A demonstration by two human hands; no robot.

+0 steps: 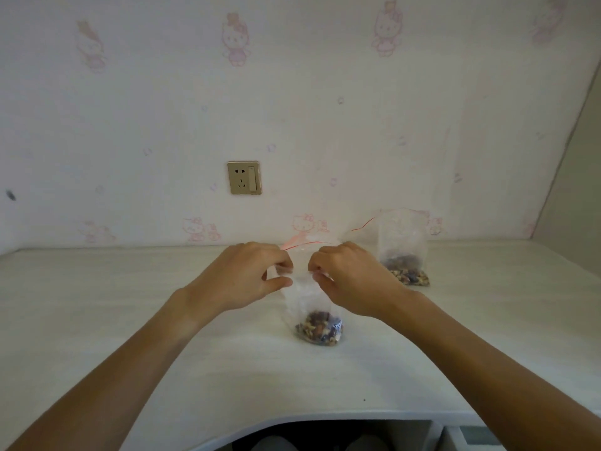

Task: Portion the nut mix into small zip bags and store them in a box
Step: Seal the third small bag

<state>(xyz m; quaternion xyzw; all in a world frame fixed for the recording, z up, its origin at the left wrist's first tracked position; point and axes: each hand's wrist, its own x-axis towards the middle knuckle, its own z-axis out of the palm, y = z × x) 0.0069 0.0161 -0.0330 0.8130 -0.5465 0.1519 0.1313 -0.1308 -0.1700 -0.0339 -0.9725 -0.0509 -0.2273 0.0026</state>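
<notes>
both hands, left hand [247, 275] and right hand [349, 278], pinch the upper part of a small zip bag [309, 297] of nut mix [320, 328] at frame centre, a second bag [403, 245] standing right of it on the table [130, 304].

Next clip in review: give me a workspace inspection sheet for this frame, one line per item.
Surface: pale desk, mostly bare.
Job's things: near zip bag with nut mix, upright; second bag with nuts stands behind, to the right, its top open. No box seen.
Clutter: nothing seen.
Grippers: left hand and right hand pinch the near bag's top.
Cables: nothing seen.
Surroundings: patterned wallpaper; wall socket.
</notes>
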